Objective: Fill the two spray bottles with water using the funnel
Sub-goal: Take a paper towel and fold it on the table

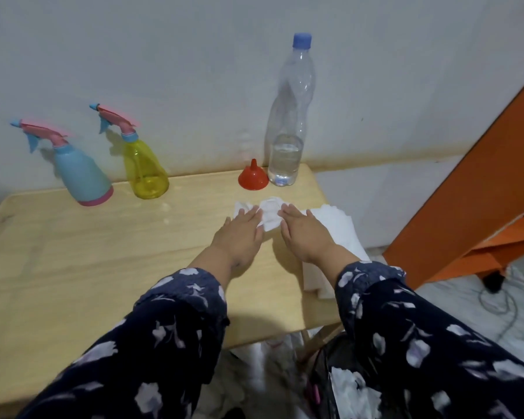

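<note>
Both hands, left (pixel 242 229) and right (pixel 303 229), lie flat and relaxed on a white cloth (pixel 270 213) near the table's (pixel 73 252) right edge. The funnel (pixel 253 175) sits mouth-down just beyond, nearer the right hand; the spray bottles (pixel 84 173) stand far-left.

Two spray bottles (pixel 82 173) (pixel 144 167), one funnel (pixel 253 176)

Blue-and-pink spray bottle (pixel 84 173), yellow spray bottle (pixel 146 170), red funnel (pixel 253 176), navy floral sleeves (pixel 176 316), white cloth (pixel 270 214).
</note>
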